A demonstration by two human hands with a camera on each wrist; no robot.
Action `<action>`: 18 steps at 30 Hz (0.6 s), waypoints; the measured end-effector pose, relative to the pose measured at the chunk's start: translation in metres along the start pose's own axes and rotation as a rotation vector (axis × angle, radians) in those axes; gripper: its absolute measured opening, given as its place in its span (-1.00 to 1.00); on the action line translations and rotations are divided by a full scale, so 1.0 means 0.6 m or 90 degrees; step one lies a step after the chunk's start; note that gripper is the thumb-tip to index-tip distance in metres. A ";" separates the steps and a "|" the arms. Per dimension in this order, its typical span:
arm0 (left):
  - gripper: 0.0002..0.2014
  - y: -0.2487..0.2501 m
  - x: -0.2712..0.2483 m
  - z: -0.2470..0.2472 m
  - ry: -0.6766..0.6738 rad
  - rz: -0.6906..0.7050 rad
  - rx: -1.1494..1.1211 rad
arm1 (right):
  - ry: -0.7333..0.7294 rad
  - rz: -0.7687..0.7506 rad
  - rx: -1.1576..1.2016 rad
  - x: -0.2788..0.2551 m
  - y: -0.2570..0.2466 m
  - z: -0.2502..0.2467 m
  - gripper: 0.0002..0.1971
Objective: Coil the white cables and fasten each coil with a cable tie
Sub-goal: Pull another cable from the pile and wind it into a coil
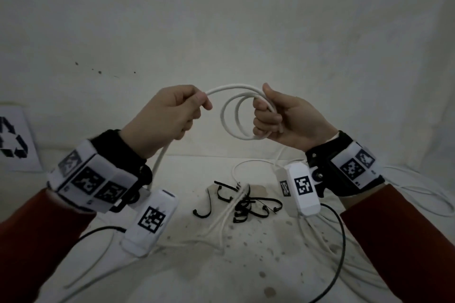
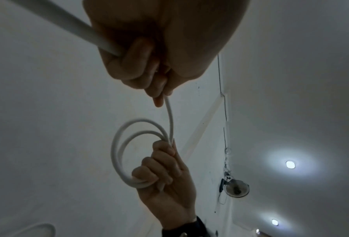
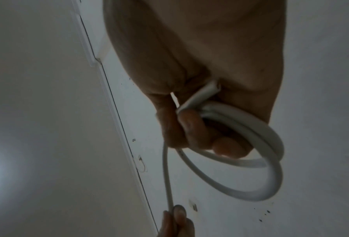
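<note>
A white cable (image 1: 230, 90) is held up above the table between both hands. My right hand (image 1: 270, 118) grips a small coil (image 1: 227, 120) of two loops, fingers curled through them; the same coil (image 2: 116, 154) (image 3: 270, 184) shows in both wrist views. My left hand (image 1: 194, 106) pinches the free run of cable, which arcs over to the coil and trails down past my wrist to the table. In the left wrist view the cable (image 2: 170, 118) leaves my left fingertips (image 2: 159, 99) towards the right hand (image 2: 165, 168). Black cable ties (image 1: 242, 204) lie in a loose pile below.
More white cables (image 1: 418, 194) lie looped over the stained white cloth (image 1: 221, 265) at right and in front. A black wire (image 1: 341, 241) runs from the right wrist device. A sheet with a recycling symbol (image 1: 14, 140) leans at the far left.
</note>
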State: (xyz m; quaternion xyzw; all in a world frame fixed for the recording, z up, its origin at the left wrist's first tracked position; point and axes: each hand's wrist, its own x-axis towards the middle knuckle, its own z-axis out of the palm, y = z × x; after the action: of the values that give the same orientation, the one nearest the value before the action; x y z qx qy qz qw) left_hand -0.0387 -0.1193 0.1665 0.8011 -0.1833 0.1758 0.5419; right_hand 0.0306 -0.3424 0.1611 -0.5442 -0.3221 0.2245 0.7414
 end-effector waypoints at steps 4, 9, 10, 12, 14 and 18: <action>-0.78 -0.007 0.012 0.012 0.091 0.041 0.105 | -0.052 -0.008 0.038 -0.007 0.004 0.000 -0.58; -0.68 -0.002 0.007 0.034 -0.057 -0.013 0.006 | -0.099 -0.017 0.079 -0.010 0.015 0.006 -0.56; -0.63 -0.001 0.004 0.039 -0.078 -0.039 -0.027 | -0.105 -0.018 0.085 -0.011 0.019 0.008 -0.55; -0.56 0.000 0.000 0.048 -0.082 -0.056 -0.049 | -0.109 -0.018 0.096 -0.014 0.027 0.010 -0.53; -0.58 -0.002 -0.002 0.054 -0.073 -0.038 -0.039 | -0.116 -0.013 0.101 -0.019 0.034 0.010 -0.52; -0.65 -0.008 -0.004 0.065 -0.073 -0.005 0.009 | -0.165 0.012 0.094 -0.031 0.044 0.007 -0.60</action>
State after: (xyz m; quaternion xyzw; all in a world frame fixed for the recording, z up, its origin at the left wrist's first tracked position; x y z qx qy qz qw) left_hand -0.0353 -0.1534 0.1478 0.8143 -0.2095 0.1289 0.5258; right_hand 0.0154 -0.3443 0.1324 -0.4578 -0.3928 0.3227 0.7294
